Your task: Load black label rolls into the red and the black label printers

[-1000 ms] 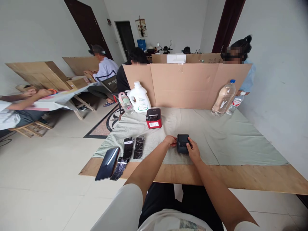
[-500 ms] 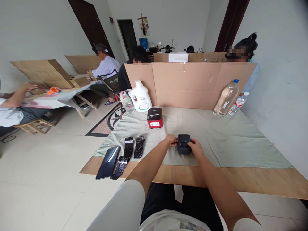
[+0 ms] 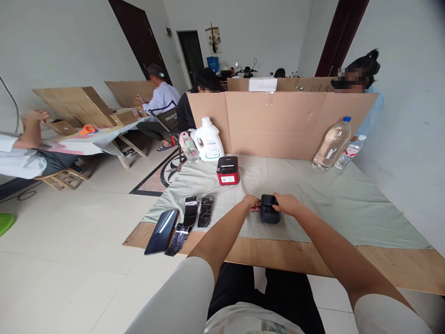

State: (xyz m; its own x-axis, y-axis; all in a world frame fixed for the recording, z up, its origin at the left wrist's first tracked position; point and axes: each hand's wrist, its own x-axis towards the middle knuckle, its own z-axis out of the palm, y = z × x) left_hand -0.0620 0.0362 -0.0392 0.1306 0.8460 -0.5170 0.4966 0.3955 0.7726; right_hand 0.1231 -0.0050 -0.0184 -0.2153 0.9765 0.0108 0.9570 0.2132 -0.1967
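Note:
A small black label printer sits on the cloth in front of me, with its top lid tilted up a little. My left hand holds the printer's left side, fingers bent against it. From the right, my right hand grips the lid, thumb in front and fingers at the back edge. Its inside is hidden from me. Farther back and to the left stands a red and black printer with a white label.
Dark film strips and a black phone lie on the left. Behind are a white jug, a pink-lidded bottle, a cardboard screen and two plastic bottles, the larger one blue-capped. Other people sit beyond.
My right hand has shifted from the printer's right front to its rear top corner, and the lid has tilted up. My left hand stays at its side. The view has turned slightly left.

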